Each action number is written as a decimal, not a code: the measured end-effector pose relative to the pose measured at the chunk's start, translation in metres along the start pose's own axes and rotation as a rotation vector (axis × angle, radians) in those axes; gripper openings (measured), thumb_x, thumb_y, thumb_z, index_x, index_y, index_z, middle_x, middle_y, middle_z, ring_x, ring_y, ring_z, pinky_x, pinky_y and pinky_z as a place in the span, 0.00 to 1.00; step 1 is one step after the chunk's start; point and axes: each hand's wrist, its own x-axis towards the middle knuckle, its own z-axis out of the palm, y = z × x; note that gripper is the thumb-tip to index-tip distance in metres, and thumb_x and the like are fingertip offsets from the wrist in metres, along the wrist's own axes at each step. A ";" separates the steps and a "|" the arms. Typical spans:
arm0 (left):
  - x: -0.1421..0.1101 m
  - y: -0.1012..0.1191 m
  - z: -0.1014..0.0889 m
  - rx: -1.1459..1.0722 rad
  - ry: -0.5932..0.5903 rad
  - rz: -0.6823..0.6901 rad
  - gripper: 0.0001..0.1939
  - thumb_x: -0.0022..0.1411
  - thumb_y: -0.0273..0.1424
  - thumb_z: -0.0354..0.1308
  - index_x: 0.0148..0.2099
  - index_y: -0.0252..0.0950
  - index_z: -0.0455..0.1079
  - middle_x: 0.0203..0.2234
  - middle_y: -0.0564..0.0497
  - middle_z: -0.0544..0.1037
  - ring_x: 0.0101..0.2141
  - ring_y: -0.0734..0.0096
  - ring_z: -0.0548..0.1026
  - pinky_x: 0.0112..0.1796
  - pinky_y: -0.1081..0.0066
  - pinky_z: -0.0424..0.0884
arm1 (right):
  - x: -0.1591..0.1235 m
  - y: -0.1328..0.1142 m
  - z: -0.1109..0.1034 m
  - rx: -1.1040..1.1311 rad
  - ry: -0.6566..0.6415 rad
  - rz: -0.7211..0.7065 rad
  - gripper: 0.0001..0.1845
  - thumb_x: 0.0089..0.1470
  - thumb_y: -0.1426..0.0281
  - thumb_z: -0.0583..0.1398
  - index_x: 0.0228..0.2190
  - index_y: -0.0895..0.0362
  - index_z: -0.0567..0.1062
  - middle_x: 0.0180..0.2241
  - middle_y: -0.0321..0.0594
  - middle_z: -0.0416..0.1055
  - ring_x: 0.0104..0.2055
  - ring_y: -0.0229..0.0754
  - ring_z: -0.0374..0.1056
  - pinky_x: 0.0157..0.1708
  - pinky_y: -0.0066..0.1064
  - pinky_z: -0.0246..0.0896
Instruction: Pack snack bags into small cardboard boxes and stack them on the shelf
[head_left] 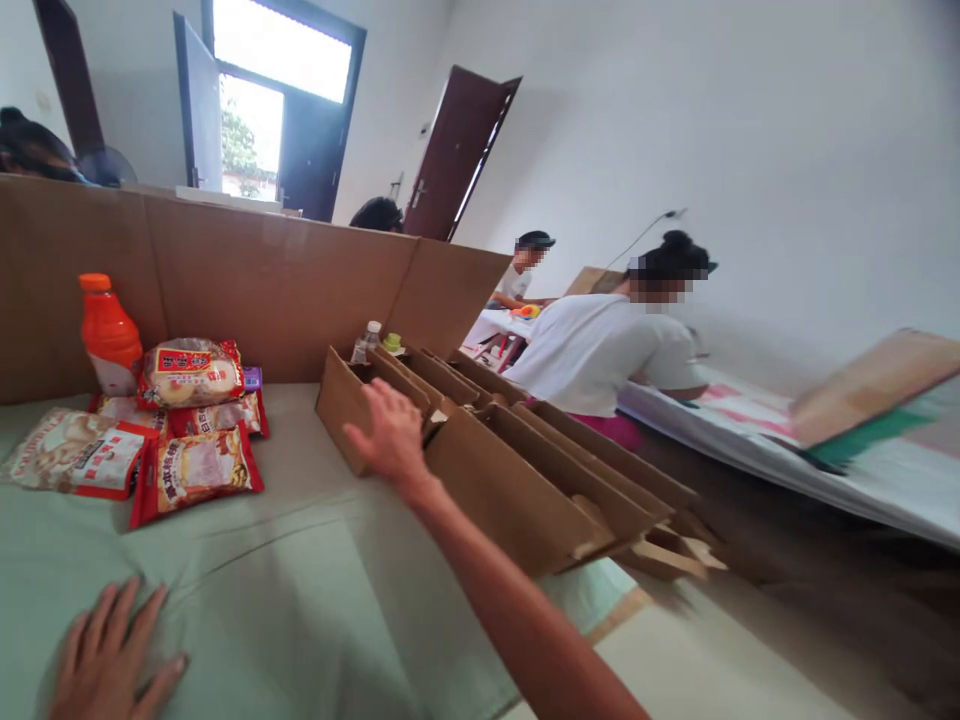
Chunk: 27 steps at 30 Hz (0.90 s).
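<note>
My right hand [391, 432] reaches over the near end of a brown cardboard box [517, 490] with long open compartments, its fingers spread. Whether the fingertips touch the cardboard, I cannot tell. Flat on the pale green tablecloth [300, 600], my left hand [112, 655] lies with fingers apart and nothing in it. Beyond it is a heap of snack packets, among them a red-edged packet [196, 472], a clear and white packet [82, 455] and a packet with round pastries [191, 373]. An orange bottle [111, 335] stands behind them.
A cardboard screen [285, 275] runs along the table's back. A clear bottle [366, 343] and a green cap [391, 342] show at the box's far end. At right, a person in a white shirt [600, 350] leans over another table [720, 440]; other people are farther back.
</note>
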 end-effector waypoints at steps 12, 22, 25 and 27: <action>0.007 0.063 -0.047 -0.651 -0.036 -0.079 0.38 0.61 0.38 0.61 0.70 0.40 0.56 0.69 0.38 0.58 0.67 0.45 0.59 0.62 0.43 0.61 | -0.050 0.075 -0.056 0.226 -0.194 -0.158 0.13 0.53 0.61 0.60 0.33 0.54 0.81 0.39 0.46 0.80 0.45 0.52 0.76 0.45 0.40 0.71; 0.006 0.074 -0.091 -0.902 -0.187 0.310 0.60 0.57 0.54 0.65 0.74 0.55 0.23 0.74 0.45 0.38 0.69 0.36 0.47 0.63 0.35 0.52 | -0.169 0.027 -0.097 0.631 -0.365 -0.662 0.09 0.61 0.73 0.59 0.35 0.49 0.80 0.39 0.42 0.73 0.51 0.47 0.71 0.49 0.38 0.70; -0.002 0.073 -0.088 -0.924 -0.156 0.242 0.58 0.59 0.51 0.64 0.73 0.56 0.23 0.74 0.48 0.40 0.69 0.38 0.48 0.64 0.38 0.52 | -0.168 0.014 -0.101 0.584 -0.422 -0.707 0.11 0.61 0.77 0.57 0.35 0.51 0.78 0.41 0.42 0.72 0.53 0.46 0.69 0.50 0.39 0.67; -0.005 0.069 -0.089 -0.903 -0.143 0.206 0.58 0.58 0.52 0.64 0.74 0.55 0.25 0.73 0.47 0.43 0.69 0.37 0.50 0.64 0.38 0.53 | -0.162 0.009 -0.106 0.547 -0.442 -0.731 0.10 0.62 0.75 0.56 0.34 0.52 0.77 0.40 0.43 0.73 0.52 0.46 0.69 0.51 0.39 0.66</action>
